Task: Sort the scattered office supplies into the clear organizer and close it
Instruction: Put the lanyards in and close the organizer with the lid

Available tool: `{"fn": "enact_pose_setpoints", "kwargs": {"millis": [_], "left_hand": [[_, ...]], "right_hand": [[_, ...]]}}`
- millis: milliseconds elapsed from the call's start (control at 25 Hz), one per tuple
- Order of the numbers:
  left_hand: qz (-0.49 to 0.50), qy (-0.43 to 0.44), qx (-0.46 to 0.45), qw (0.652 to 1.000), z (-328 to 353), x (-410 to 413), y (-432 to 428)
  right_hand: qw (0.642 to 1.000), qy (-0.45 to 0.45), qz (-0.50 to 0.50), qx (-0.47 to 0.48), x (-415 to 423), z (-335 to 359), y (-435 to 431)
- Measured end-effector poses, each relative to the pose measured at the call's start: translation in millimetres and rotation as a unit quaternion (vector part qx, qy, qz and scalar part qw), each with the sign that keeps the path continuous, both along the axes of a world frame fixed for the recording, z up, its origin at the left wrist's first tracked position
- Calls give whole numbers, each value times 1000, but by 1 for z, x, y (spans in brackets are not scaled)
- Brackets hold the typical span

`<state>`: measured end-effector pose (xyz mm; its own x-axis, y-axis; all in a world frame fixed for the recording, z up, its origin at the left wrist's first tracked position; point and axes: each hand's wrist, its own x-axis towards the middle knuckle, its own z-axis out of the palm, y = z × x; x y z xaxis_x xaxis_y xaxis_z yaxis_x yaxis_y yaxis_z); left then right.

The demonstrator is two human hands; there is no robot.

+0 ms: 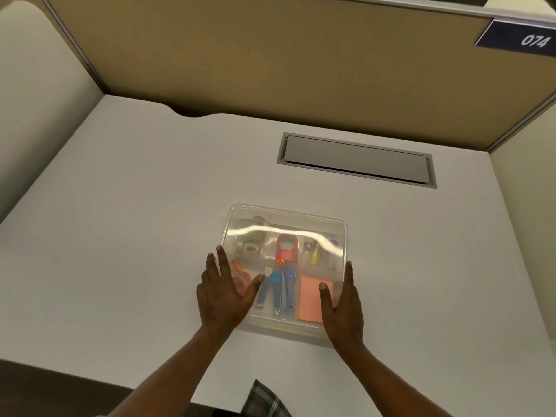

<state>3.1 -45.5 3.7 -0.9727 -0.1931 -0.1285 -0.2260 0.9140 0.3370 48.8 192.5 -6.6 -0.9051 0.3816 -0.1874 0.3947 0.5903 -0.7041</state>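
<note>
A tan fabric cubicle partition (270,55) fills the far side, and below it spreads the white desk top (120,236). A long grey recessed cable hatch (355,159) is set into the desk, its flap down. Nearer the person, below the hatch and apart from it, stands the clear plastic compartment organizer (288,328) with its frosted lid lying on top.

The left hand (224,293) lies flat on the lid's left side, fingers straight and spread, thumb reaching inward. The right hand (343,305) runs along the right edge, fingers straight and together, thumb resting on the lid. Neither hand pinches anything.

A dark blue number plate reading 074 (523,40) hangs on the partition's upper right. Through the lid show a salmon-pink pad of sticky notes (313,299) in the near right compartment, a red plastic tool (287,246) in the middle, blue-handled metal tools (275,291) just below it, rolls of clear tape (249,242) at the far left, and a small yellow item (315,255), too blurred to identify.
</note>
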Motion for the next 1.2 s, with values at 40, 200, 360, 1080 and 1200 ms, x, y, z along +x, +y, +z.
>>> {"fn": "enact_pose_setpoints", "kwargs": {"millis": [40,200,360,1080,1200], "left_hand": [[30,-3,41,999,3,-4,-2],[192,-33,274,942,5,-26,-24],[218,-31,317,923,4,-37,-43],[259,61,211,941,21,-149,-329],[260,62,186,945,14,-158,-366]], "right_hand": [[999,-15,-14,-37,-1,2,3],[977,-76,-134,-145,-14,7,4],[964,-59,-196,-169,-24,9,-18],[946,-76,-119,-292,-134,18,-295],[943,-91,-103,-303,-141,15,-327]]}}
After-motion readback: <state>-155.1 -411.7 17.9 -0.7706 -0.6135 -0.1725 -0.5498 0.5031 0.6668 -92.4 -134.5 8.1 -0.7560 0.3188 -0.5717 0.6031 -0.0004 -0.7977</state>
